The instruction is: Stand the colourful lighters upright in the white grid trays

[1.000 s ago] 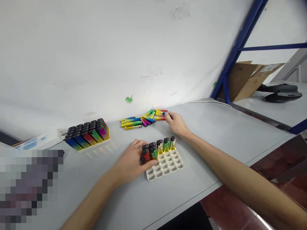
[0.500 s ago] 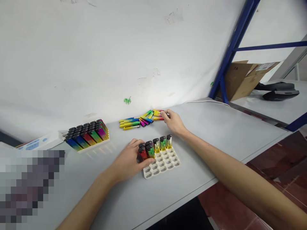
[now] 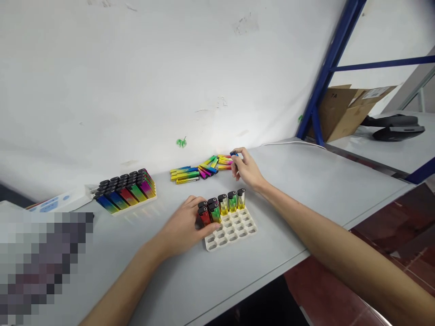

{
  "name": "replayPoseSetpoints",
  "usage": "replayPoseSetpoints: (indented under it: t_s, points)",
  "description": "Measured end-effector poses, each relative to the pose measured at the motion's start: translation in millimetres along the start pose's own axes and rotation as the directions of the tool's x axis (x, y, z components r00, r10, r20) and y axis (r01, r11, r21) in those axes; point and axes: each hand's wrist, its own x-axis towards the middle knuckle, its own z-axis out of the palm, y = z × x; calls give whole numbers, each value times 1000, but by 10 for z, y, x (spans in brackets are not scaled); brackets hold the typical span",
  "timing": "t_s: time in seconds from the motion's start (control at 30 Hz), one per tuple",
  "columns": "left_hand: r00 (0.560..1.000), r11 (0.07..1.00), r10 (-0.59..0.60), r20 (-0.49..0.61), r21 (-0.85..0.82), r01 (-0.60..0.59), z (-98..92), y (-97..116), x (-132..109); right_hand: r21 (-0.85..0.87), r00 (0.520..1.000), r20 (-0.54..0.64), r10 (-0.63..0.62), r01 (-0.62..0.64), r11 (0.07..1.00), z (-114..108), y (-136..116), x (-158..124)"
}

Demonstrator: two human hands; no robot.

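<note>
My left hand (image 3: 185, 226) curls around the left end of a white tray with holes (image 3: 233, 231), its thumb lying across the front of the upright lighters (image 3: 209, 213) there. Red and green bodies with black tops show between thumb and fingers. Three more lighters (image 3: 232, 202) stand in the tray's back row, and the front holes hold nothing. Over the right end of a loose pile of lighters (image 3: 190, 174), my right hand (image 3: 247, 168) pinches a blue lighter (image 3: 234, 154) between thumb and fingertips. Its lower part is hidden by the hand.
A second tray packed with upright lighters (image 3: 125, 190) sits at the left near the wall. Behind it lies a white box (image 3: 64, 199). A blue metal frame (image 3: 319, 90) rises at the right, with a cardboard box (image 3: 346, 111) and a black object (image 3: 397, 127) beyond.
My right hand has lifted slightly from the pile, and a blue lighter now shows in its fingers. My left hand stays at the tray.
</note>
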Motion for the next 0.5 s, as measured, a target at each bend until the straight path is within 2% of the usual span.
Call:
replayPoseSetpoints:
  t_s: [0.1, 0.23, 0.5]
  points:
    - [1000, 1000, 6, -5, -1, -6, -7, 9, -2, 205, 991, 40, 124, -130, 970, -4, -31, 16]
    - [1000, 1000, 5, -3, 6, -5, -9, 6, -5, 277, 953, 45, 299, -300, 913, -20, -14, 52]
    - [1000, 1000, 15, 14, 17, -15, 0, -13, -2, 309, 954, 31, 299, -294, 904, 5, -63, 30]
